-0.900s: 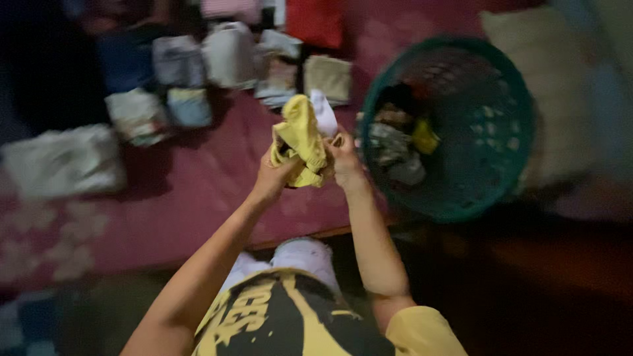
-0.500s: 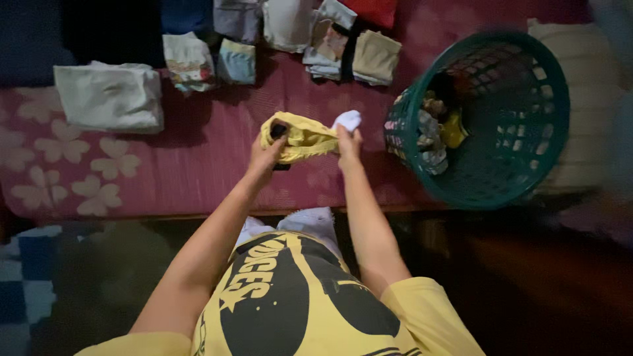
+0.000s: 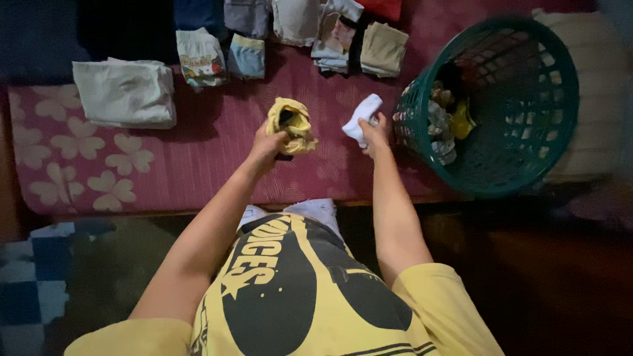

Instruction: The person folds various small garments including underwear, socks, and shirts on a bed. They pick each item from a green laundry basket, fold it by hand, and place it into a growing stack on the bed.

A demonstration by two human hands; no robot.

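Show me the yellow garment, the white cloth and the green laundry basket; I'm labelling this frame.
yellow garment (image 3: 293, 123), head view, bunched middle.
white cloth (image 3: 361, 117), head view, middle of the fold.
green laundry basket (image 3: 560, 125), head view, right rim.

Dim light throughout. Across the upper frame, a maroon bed cover (image 3: 198, 165) with pale flower prints at left. Along the top edge, a row of folded clothes (image 3: 125, 92). At upper right, a green basket (image 3: 554, 132) tipped on its side against a cream pillow (image 3: 597, 105). Below, dark floor (image 3: 541, 277); at lower left, a blue-and-white checked mat (image 3: 33, 290).
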